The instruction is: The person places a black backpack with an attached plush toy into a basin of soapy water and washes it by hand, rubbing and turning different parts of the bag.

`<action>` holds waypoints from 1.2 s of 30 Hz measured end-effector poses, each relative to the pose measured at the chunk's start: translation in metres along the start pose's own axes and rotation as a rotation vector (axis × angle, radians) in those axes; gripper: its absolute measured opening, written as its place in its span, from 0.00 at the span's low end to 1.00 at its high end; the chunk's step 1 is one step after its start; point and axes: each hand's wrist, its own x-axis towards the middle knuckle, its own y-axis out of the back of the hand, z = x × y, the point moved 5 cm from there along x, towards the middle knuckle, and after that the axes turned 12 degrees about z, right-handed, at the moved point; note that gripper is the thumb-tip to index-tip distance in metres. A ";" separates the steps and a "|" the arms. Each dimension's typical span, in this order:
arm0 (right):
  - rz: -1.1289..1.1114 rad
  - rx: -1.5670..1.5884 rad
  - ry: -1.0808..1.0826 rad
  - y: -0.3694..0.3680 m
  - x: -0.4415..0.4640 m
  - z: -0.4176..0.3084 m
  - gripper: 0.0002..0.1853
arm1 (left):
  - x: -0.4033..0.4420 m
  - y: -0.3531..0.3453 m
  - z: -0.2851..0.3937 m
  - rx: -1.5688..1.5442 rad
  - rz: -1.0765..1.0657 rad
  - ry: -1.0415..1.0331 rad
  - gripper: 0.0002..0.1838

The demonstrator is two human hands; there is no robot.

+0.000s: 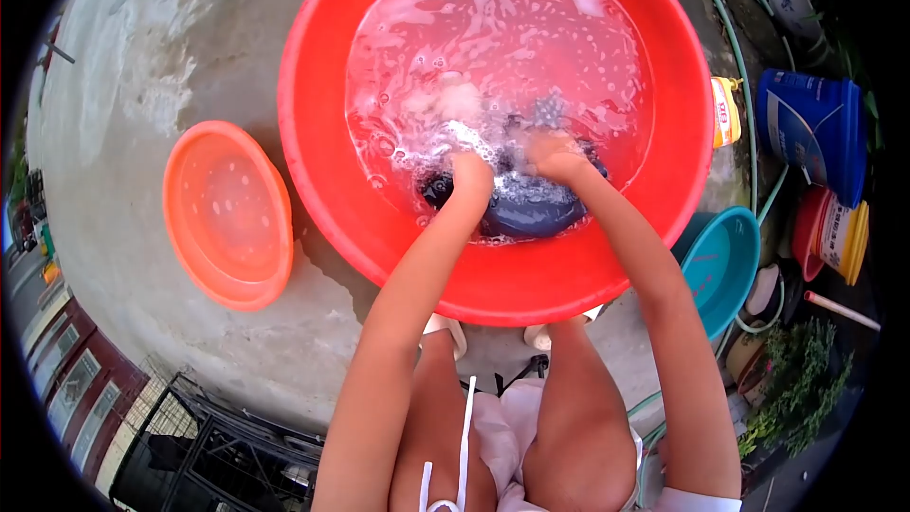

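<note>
A large red basin (493, 299) of sudsy water stands in front of my knees. Dark blue cloth (531, 212), partly under water, bulges up near the side of the basin closest to me. My left hand (471, 169) dips into foam at the cloth's left part, its fingers hidden by the water. On the right, my right hand (555, 154) is half sunk at the cloth's far edge, and its fingers are blurred by splashing. A small patterned patch of fabric (548, 112) shows just beyond that hand.
An orange basin (227, 213) sits on the wet concrete at left. To the right are a teal basin (722, 265), a blue bucket (813, 133), a yellow-and-white package (725, 112), a green hose (735, 47) and a plant (801, 389). A black metal frame (218, 446) stands at lower left.
</note>
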 end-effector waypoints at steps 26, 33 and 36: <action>0.221 -0.064 -0.026 0.089 -0.093 -0.025 0.49 | -0.091 0.097 -0.043 0.035 0.492 -0.298 0.56; -0.017 -0.273 0.462 0.059 -0.091 -0.041 0.53 | -0.070 0.075 -0.008 0.041 0.404 -0.789 0.55; -0.027 -0.171 0.587 0.056 -0.075 -0.020 0.52 | -0.059 0.066 -0.014 -0.033 0.413 -0.886 0.55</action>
